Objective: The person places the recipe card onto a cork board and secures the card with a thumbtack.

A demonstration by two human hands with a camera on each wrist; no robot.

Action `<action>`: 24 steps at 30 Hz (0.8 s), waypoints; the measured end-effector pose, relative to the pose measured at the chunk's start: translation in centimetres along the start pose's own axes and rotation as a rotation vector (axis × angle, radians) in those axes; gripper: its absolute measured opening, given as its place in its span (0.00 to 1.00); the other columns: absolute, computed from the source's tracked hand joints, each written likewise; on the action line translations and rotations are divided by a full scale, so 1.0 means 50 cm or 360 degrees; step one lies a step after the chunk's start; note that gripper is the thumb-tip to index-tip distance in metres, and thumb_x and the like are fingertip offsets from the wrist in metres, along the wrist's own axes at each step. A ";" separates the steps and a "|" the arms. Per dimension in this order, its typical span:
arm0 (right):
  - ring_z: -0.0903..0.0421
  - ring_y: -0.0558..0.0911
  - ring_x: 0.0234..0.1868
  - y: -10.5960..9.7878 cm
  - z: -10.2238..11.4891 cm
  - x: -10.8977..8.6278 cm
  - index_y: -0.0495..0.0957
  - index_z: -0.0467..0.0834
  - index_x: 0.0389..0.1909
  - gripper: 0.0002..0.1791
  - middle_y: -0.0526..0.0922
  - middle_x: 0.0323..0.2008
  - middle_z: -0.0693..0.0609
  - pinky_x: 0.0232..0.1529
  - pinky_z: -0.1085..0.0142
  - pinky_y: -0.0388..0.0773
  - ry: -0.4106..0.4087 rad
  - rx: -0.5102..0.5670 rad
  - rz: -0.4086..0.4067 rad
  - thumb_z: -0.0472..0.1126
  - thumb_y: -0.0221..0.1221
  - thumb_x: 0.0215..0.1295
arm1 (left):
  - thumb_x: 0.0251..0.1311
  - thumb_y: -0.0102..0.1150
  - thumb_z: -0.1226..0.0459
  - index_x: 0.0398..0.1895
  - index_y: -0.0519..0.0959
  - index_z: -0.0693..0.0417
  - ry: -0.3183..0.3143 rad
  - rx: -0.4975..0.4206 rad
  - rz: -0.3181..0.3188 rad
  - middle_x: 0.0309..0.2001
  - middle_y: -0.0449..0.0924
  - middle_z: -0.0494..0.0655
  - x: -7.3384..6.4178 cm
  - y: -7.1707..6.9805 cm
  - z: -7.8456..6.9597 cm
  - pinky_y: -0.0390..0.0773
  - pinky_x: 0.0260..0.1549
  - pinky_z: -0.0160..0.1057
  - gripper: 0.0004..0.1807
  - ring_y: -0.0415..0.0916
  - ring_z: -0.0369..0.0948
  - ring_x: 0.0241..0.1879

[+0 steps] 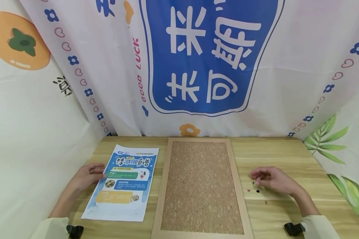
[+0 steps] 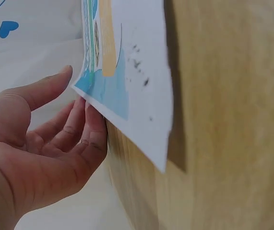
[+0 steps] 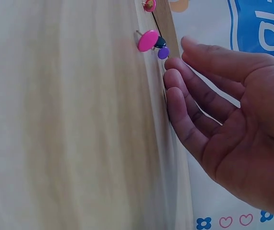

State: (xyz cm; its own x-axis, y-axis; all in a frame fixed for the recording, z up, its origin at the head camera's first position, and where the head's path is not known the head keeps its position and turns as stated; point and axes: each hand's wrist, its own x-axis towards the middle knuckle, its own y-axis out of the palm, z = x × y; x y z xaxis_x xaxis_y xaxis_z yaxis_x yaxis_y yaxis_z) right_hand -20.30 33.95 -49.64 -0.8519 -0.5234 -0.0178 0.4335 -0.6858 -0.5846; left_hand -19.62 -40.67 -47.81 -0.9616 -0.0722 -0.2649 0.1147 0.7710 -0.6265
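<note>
A printed sheet (image 1: 119,212) with a blue heading and colored boxes lies on the left of the table. My left hand (image 1: 88,177) is at its left edge. In the left wrist view, that hand's fingertips reach behind the sheet's edge (image 2: 146,129), and the thumb stands apart from the paper. On the right, my right hand (image 1: 275,181) hovers with loosely bent fingers beside several small thumbtacks. The right wrist view has a pink tack (image 3: 148,41), a dark tack (image 3: 160,42) and a purple tack (image 3: 163,52) near the fingertips; none is held.
A cork board (image 1: 200,186) in a pale wooden frame lies between the hands. A black tack (image 1: 258,191) and a red one (image 1: 248,190) rest right of it. Behind the wooden table (image 1: 269,152) hangs a printed curtain (image 1: 119,83); printed cloth also flanks both sides.
</note>
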 end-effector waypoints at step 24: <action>0.66 0.85 0.39 0.014 0.003 0.013 0.87 0.41 0.46 0.09 0.89 0.39 0.53 0.41 0.70 0.86 0.0044 -0.0118 0.0013 0.33 0.71 0.65 | 0.75 0.58 0.70 0.73 0.68 0.76 0.0121 0.0037 -0.0020 0.57 0.82 0.71 -0.010 0.026 0.000 0.86 0.39 0.37 0.28 0.85 0.48 0.48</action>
State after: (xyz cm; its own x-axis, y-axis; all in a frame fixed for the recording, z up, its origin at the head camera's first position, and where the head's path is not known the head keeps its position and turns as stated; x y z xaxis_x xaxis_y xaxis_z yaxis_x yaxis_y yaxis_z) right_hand -20.51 33.06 -49.95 -0.8567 -0.5138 -0.0448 0.4186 -0.6418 -0.6426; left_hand -18.99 -39.62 -48.49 -0.9790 -0.0326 -0.2012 0.1077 0.7551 -0.6466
